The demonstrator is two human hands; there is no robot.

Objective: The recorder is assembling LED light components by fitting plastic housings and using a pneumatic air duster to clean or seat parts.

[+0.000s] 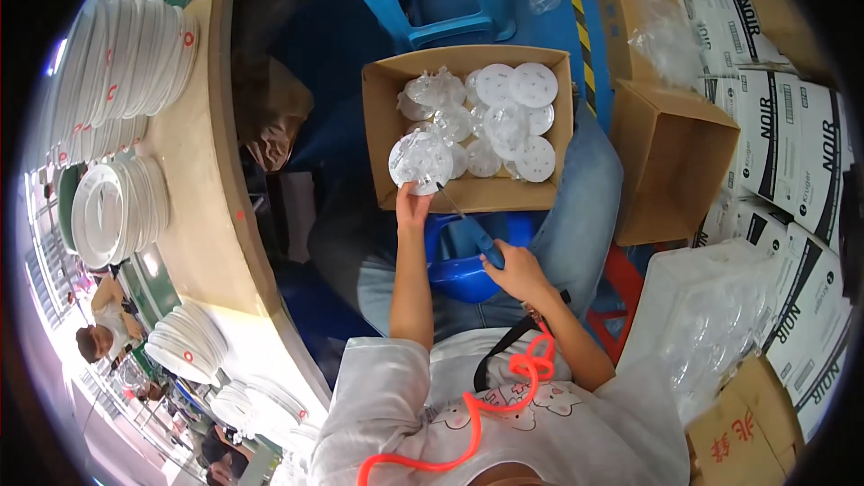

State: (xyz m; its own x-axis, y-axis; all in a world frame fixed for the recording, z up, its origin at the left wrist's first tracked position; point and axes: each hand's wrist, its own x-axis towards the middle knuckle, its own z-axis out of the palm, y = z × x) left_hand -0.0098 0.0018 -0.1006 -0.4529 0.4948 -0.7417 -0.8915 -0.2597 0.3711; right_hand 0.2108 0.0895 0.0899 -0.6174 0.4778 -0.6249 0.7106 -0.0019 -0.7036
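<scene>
one steady pinch, one careful aim

brace the white round disc topped with clear plastic [420, 162] firmly, i'd say — keeping the thin-shafted blue-handled tool [480, 239] aimed clear of skin. the disc is at the near-left corner of the open brown cardboard box [504, 56] — just beyond the left hand [414, 207], which pinches its rim, and forward-left of the right hand [517, 272], wrapped around the handle.

White shirt [522, 441], blue jeans [587, 180]

Discs [535, 85] lie in a carton [504, 197], right of a table [202, 189] bearing apparently stacked plates [126, 45].
</scene>
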